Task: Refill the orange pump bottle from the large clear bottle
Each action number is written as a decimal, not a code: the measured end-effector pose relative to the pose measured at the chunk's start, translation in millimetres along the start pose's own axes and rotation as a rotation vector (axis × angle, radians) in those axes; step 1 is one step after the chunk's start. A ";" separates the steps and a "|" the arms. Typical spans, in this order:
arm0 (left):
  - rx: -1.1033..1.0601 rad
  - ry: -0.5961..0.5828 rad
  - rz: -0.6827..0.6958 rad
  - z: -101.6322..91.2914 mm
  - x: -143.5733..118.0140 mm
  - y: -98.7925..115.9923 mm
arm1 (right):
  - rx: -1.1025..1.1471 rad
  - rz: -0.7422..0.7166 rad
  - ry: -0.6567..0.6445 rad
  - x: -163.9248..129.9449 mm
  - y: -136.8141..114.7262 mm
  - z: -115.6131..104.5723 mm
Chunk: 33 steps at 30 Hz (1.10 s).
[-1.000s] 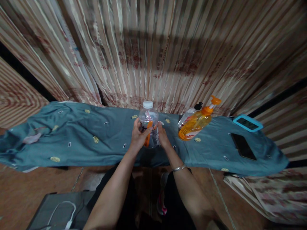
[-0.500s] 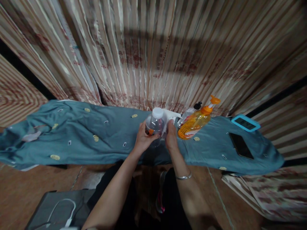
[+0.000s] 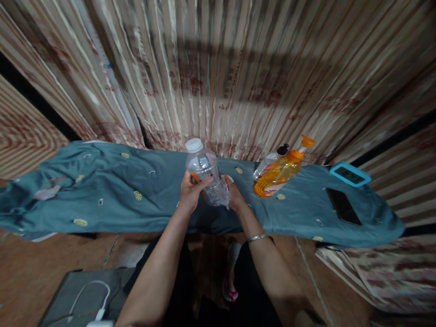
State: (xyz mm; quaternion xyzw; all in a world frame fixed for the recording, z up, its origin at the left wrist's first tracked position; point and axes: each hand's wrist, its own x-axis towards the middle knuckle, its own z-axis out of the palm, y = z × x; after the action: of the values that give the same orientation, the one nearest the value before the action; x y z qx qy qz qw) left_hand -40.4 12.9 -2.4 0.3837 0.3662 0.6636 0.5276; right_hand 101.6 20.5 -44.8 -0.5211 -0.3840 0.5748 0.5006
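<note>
A clear plastic bottle (image 3: 203, 169) with a white cap and an orange label sits in my two hands, tilted with its cap toward the upper left. My left hand (image 3: 190, 191) grips its middle from the left. My right hand (image 3: 232, 197) is against its lower right side, with a white wipe or tissue (image 3: 223, 196) pressed between the fingers and the bottle. The bottle is held just above the teal cloth (image 3: 112, 200) that covers a low table.
An orange pump bottle (image 3: 279, 174) and a clear bottle with a black cap (image 3: 269, 162) lie to the right. Farther right are a dark phone (image 3: 344, 207) and a blue-framed device (image 3: 350, 175). Striped curtains hang behind. A grey box with a white cable (image 3: 81, 302) sits on the floor.
The bottle has swung from leaning right to leaning left, and both hands have come back toward the middle of the table. My right hand moved from the bottle's neck down to its base.
</note>
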 end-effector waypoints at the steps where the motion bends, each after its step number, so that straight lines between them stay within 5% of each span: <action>1: -0.019 0.023 0.011 -1.5 1.7 1.1 | 0.039 0.035 -0.026 -2.8 1.2 5.2; 5: 0.001 0.064 0.077 -6.0 4.6 5.2 | 0.282 0.173 -0.150 -14.7 7.9 24.9; 8: 0.100 0.086 0.138 -8.6 4.1 7.6 | 0.283 0.133 -0.181 -19.4 16.1 34.1; 16: 0.300 0.159 0.296 -25.4 17.0 6.3 | -0.077 -0.003 0.016 -18.6 27.4 27.6; 22: 0.607 0.324 0.424 -59.4 38.7 9.4 | -0.522 -0.172 0.355 -21.8 2.0 -30.9; 26: 0.717 0.415 0.426 -75.3 49.4 8.8 | -0.786 -0.241 0.454 -12.6 -9.4 -54.7; 33: 0.610 0.388 0.410 -83.5 55.8 -3.3 | -1.056 -0.197 0.407 53.0 -0.9 -15.3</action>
State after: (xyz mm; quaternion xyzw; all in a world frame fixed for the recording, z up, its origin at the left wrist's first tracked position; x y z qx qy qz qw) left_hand -122.2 61.4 -35.0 0.4552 0.5546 0.6760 0.1678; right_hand 119.1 71.2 -57.7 -0.7622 -0.5618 0.1439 0.2875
